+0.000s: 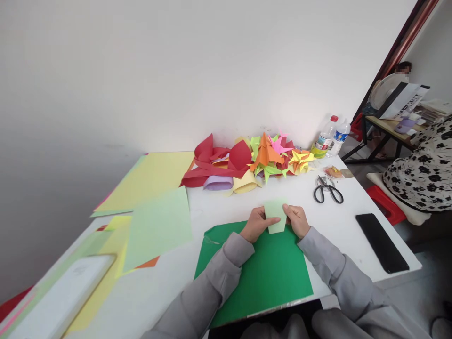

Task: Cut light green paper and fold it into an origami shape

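Note:
Between my two hands is a small piece of pale green paper (277, 225), its sides narrowing toward the bottom. My left hand (258, 223) pinches its left side, the thumb lying across the front. At the upper right corner, my right hand (297, 219) grips the paper between thumb and fingers. The fingers behind the paper are hidden. Both hands are over the far part of a dark green sheet (261, 273), which lies on the white table (169, 292) in front of me.
Folded paper shapes, including an orange one (265, 154) and red pieces (212, 162), are heaped against the wall. Scissors (327, 192), a black phone (382, 243) and two bottles (325, 137) stand or lie rightward. Paper sheets (158, 230) spread leftward. A seated person (420, 165) is at right.

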Available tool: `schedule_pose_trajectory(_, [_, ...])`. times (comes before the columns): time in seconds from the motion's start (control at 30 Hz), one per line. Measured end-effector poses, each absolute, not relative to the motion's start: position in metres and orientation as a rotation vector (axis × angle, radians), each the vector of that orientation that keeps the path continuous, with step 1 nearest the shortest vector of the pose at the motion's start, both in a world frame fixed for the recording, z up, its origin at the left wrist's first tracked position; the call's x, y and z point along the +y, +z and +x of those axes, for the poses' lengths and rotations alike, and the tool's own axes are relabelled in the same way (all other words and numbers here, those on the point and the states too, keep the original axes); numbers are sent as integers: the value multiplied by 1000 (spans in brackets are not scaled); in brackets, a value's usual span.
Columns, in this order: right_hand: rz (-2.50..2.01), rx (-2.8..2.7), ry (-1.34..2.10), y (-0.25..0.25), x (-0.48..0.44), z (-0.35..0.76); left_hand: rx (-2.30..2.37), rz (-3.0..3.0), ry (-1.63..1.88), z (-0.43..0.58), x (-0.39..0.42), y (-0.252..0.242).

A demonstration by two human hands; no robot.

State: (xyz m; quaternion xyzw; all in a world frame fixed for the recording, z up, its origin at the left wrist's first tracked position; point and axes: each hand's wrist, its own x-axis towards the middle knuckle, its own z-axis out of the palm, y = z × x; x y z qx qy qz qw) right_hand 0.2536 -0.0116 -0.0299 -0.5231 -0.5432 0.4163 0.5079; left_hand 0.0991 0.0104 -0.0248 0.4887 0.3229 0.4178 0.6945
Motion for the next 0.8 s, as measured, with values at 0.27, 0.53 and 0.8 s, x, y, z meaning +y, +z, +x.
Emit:
schedule_pose_trajectory(0.27, [-1303, -1204, 901, -28, -9, 254, 689, 1066, 960, 101, 12, -27])
schedule_pose_trajectory(0.53, [-1176, -1098, 1078, -29, -3, 254, 745, 989, 1038, 102, 18, -33])
schedule_pose_trajectory(0.8, [-1152, -1285, 1111, -27, -7, 254, 741, 1022, 1029, 105, 13, -27])
